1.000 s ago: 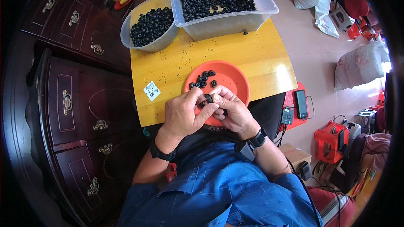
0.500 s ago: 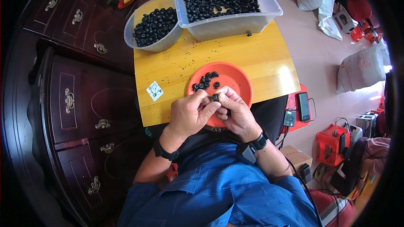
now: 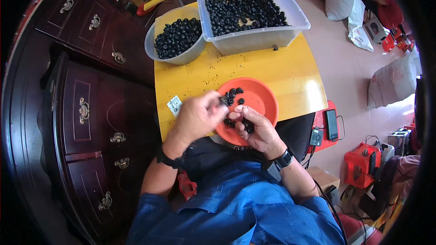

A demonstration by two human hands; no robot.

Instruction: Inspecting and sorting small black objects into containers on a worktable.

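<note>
A shallow orange bowl (image 3: pixel 268 104) sits at the table's near edge with several small black ring-shaped parts (image 3: pixel 231 94) in it. My left hand (image 3: pixel 197 115), blurred by motion, is over the bowl's left rim with its fingers pinched. A dark piece, seemingly one of those parts, shows at its fingertips. Over the bowl's near right side, my right hand (image 3: pixel 259 131) has its fingers curled around black ring-shaped parts (image 3: pixel 248 125). Its thumb and forefinger touch at the tips, and I cannot make out anything between them.
Beyond the bowl, a rounded clear tub (image 3: pixel 181 58) and a larger clear bin (image 3: pixel 259 41) hold many black parts on the yellow table (image 3: pixel 295 70). A white label (image 3: pixel 174 105) lies on the left. Dark drawers (image 3: pixel 106 109) stand left; a phone (image 3: pixel 332 124) rests on a red stool at right.
My hands, together over the bowl before, have come apart. The left has moved left with a dark piece at its fingertips; the right has turned, showing the parts in its curled fingers. The view has shifted slightly.
</note>
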